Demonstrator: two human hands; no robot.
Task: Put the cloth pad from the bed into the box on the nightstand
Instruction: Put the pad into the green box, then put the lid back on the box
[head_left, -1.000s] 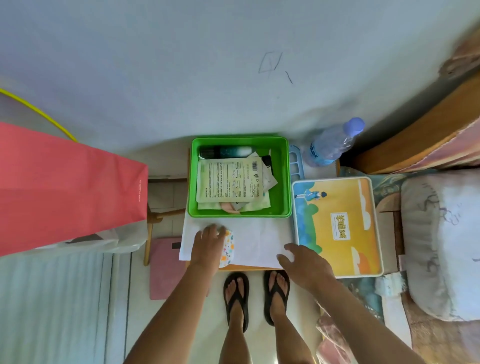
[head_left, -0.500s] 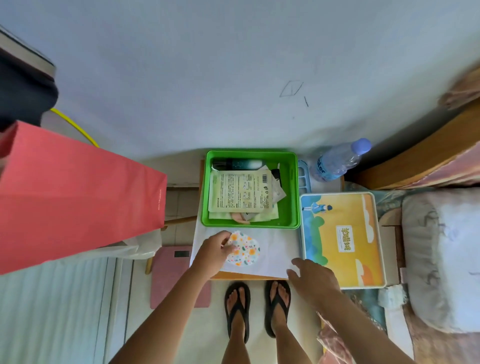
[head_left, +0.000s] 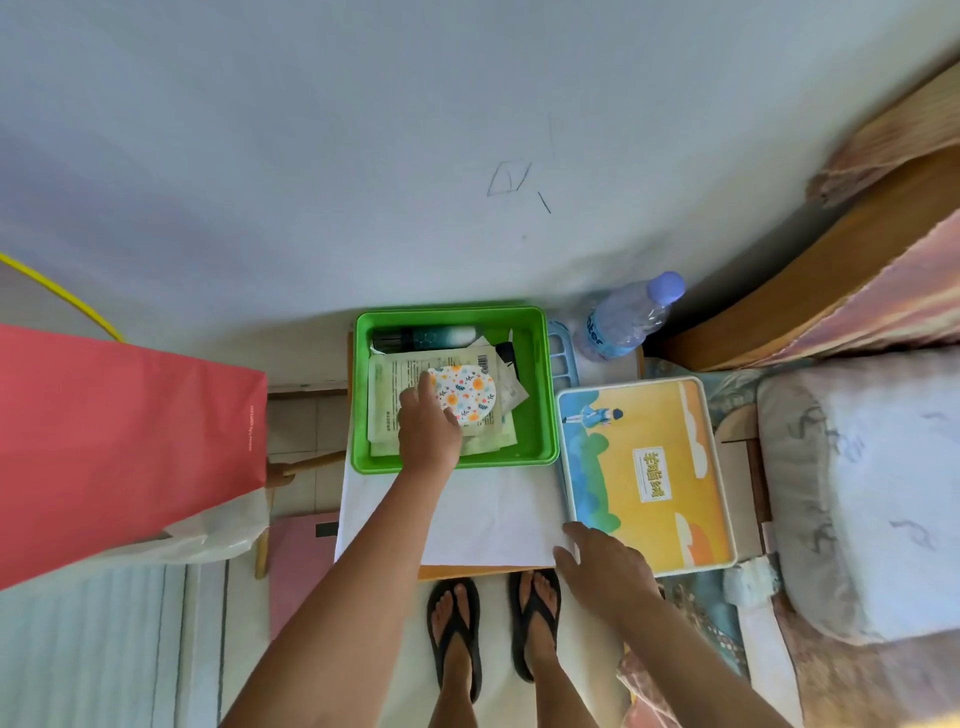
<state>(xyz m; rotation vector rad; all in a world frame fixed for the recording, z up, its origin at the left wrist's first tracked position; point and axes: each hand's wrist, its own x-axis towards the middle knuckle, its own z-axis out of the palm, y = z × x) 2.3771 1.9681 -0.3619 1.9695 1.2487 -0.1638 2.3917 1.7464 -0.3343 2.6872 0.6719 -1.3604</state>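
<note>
Head view: left hand (head_left: 428, 436) now reaches into the green box (head_left: 540, 395) at the far edge of the nightstand (head_left: 483, 519); half a second ago it was over the white sheet near the front edge. Cloth pad (head_left: 465, 392), round with floral print, has moved with it: it now lies on the paper packets (head_left: 395, 379) inside the box, toward the box's middle. Left fingers (head_left: 425, 384) loosely curled, index tip touching the pad's left rim; whether they pinch it I cannot tell. Right hand (head_left: 602, 564) rests at the nightstand's front right corner as before, fingers slightly spread, holding nothing. Yellow tin (head_left: 654, 473) beside the box, bottle (head_left: 626, 317) at the far right corner, both unmoved.
</note>
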